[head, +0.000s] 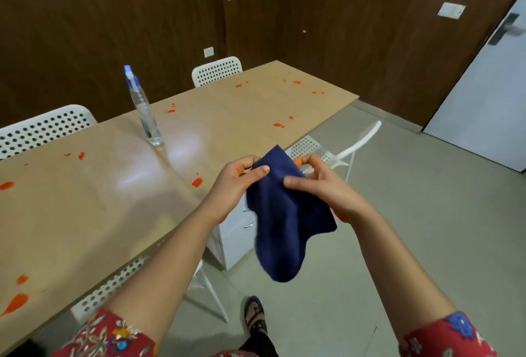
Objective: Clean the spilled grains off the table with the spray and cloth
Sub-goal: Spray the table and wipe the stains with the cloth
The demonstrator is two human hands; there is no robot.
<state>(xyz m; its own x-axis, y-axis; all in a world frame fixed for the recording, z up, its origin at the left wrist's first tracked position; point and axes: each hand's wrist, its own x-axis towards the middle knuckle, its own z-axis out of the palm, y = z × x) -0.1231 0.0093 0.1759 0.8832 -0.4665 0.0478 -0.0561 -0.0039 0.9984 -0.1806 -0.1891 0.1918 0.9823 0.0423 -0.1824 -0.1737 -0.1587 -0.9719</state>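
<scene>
Left hand (236, 178) and right hand (323, 187) pinch the cloth (287, 228); spray bottle (145, 111) stands on table (94, 208).

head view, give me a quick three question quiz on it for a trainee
1. True or false: the spray bottle stands on the table, untouched.
2. Who holds the cloth? A left only, B right only, C both.
3. Fill in: the spills on the table are ____ in colour.
Key: 1 true. 2 C, left hand and right hand both pinch it. 3 orange.
</scene>
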